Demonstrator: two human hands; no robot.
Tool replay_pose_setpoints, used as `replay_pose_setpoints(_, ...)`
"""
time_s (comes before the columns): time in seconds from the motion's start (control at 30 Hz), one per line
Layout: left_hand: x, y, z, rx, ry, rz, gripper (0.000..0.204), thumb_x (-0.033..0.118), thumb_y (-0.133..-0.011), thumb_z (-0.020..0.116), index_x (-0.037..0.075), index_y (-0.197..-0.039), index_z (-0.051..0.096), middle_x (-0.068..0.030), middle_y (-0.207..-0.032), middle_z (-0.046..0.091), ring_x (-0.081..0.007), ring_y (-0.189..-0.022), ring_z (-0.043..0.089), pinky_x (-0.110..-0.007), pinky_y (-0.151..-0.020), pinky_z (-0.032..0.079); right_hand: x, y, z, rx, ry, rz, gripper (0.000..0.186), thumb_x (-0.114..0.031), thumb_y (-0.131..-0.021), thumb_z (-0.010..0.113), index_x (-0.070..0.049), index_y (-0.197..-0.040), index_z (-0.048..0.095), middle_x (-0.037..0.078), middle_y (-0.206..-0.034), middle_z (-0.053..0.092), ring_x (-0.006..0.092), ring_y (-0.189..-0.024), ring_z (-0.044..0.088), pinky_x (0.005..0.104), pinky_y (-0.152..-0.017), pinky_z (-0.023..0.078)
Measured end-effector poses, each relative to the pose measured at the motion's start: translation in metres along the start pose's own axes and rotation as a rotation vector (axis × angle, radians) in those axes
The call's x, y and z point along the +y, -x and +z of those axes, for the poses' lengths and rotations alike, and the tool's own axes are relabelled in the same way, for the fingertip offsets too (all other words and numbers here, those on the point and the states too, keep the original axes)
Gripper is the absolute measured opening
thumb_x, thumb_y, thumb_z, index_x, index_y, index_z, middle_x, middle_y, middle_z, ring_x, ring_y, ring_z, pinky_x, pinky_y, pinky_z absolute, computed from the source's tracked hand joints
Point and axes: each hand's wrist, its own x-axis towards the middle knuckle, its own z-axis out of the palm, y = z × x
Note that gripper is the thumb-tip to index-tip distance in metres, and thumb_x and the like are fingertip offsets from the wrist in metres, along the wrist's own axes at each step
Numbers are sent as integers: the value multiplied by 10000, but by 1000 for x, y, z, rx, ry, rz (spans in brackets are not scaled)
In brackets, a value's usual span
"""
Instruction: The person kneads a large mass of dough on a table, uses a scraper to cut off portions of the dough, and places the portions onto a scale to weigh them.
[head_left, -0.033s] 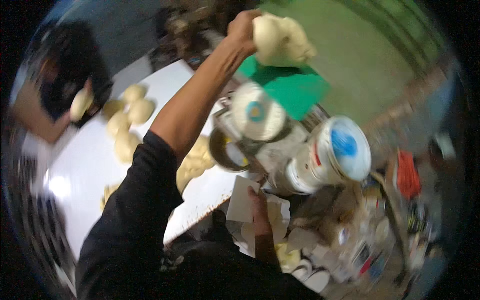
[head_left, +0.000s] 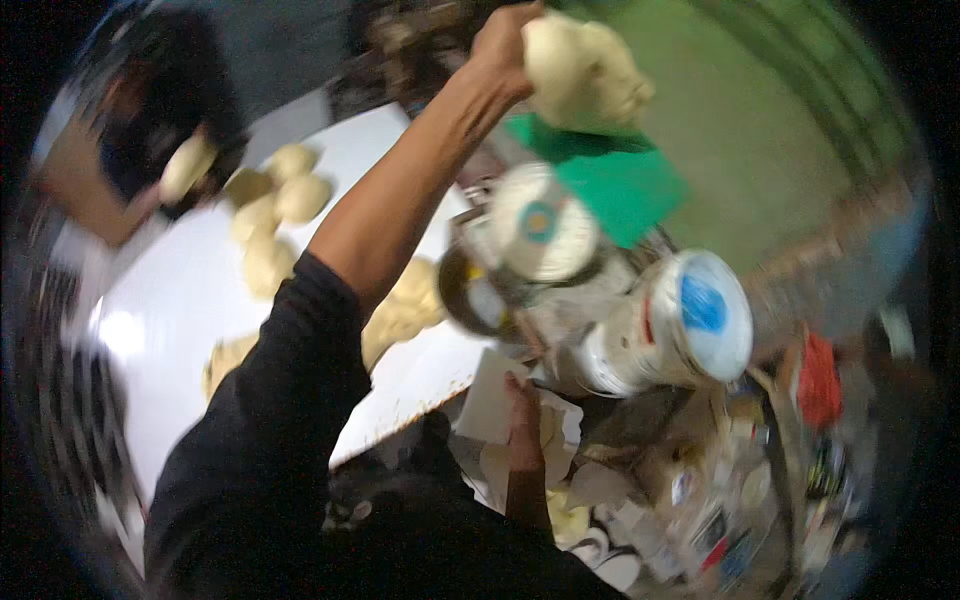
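Observation:
My left arm reaches across to the far side, and my left hand (head_left: 510,45) is closed on a big lump of pale dough (head_left: 585,75), held up above a green sheet (head_left: 620,190). Near my body, my right hand (head_left: 522,400) grips a flat, whitish rectangular piece (head_left: 488,398), its thumb lying on top; its exact kind is not plain. On the white table (head_left: 160,330) several dough balls (head_left: 302,198) lie in a cluster. More dough (head_left: 408,305) is spread partly behind my left arm.
At the left a co-worker's hand holds a dough ball (head_left: 187,168). Right of the table stand a dark bowl (head_left: 470,290), a white round lid or tub (head_left: 540,222) and a white bucket (head_left: 655,325) with something blue inside. Clutter and a red bag (head_left: 820,380) fill the lower right.
The whole view has shifted a little, so most things sit slightly farther right. Both my hands keep their hold; little else differs.

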Motion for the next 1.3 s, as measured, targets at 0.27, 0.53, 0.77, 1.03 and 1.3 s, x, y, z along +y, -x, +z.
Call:
replay_pose_setpoints(0.27, 287, 287, -36, 708, -908, 208, 554, 505, -973, 579, 37, -1268, 607, -173, -1171, 683, -349, -1096, 652, -484, -1113, 404, 3, 81, 63, -237, -53, 88, 474, -316, -955, 703, 37, -1257, 614, 131, -1137, 675, 245, -978, 671, 370, -836, 528)
replay_pose_setpoints(0.53, 375, 451, -260, 1207, -2740, -260, 800, 352, -750, 820, 95, -1440, 508, -161, -1473, 511, -378, -1358, 455, -663, -1065, 379, 26, 150, 185, -343, 248, -64, 547, -295, -986, 666, 62, -1375, 526, 141, -1258, 638, 257, -1113, 620, 373, -949, 489)
replay_pose_setpoints(0.77, 251, 593, -490, 360, -2042, -114, 715, 690, -847, 658, 142, -1307, 662, -186, -1435, 545, -374, -1282, 548, -538, -1083, 433, 109, 229, 276, -433, 430, -148, 452, -249, -997, 658, 61, -1316, 577, 134, -1237, 653, 235, -1099, 613, 359, -960, 472)
replay_pose_setpoints(1.03, 189, 689, -508, 497, -1720, -600, 640, 599, -857, 644, 110, -1267, 692, -163, -1339, 643, -356, -1305, 518, -558, -1094, 364, 177, 337, 429, -287, 1029, -898, 379, -248, -1008, 600, 52, -1239, 572, 281, -939, 701, 442, -770, 702, 496, -682, 563)
replay_pose_setpoints(1.3, 139, 850, -427, 892, -1367, -277, 295, 302, -871, 701, 9, -854, 724, -233, -794, 679, -418, -728, 649, -481, -854, 461, 200, 263, 542, -496, 1345, -1083, 286, -262, -1017, 552, 10, -1096, 586, 261, -801, 692, 439, -721, 695, 526, -653, 544)
